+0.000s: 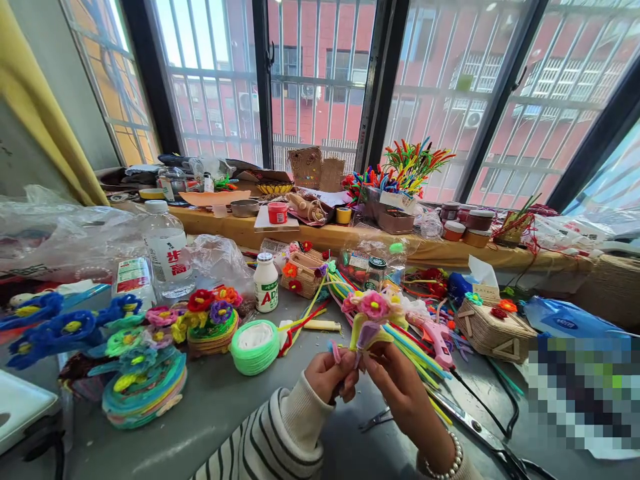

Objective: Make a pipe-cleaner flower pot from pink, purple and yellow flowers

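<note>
A small bunch of pipe-cleaner flowers (pixel 369 331), with pink, lilac and pale yellow fuzzy petals, stands upright between my two hands above the table. My left hand (pixel 331 375) pinches its stem from the left, and a short pink-and-blue loop sticks up by the thumb. My right hand (pixel 397 381) has thumb and fingers closed on the lower right side of the bunch, beside a pale yellow petal. Exactly where the fingertips meet the stem is partly hidden. Small scissors (pixel 376 419) lie beneath my right wrist. Loose pipe cleaners (pixel 420 363) spread behind it.
A green round basket (pixel 255 348) and a white milk bottle (pixel 266 283) stand left of centre. Finished flower baskets (pixel 145 393) fill the left. A pink glue gun (pixel 437 343), large scissors (pixel 483 430) and a twine-wrapped box (pixel 495 330) are on the right. Paint jars (pixel 454 231) line the sill.
</note>
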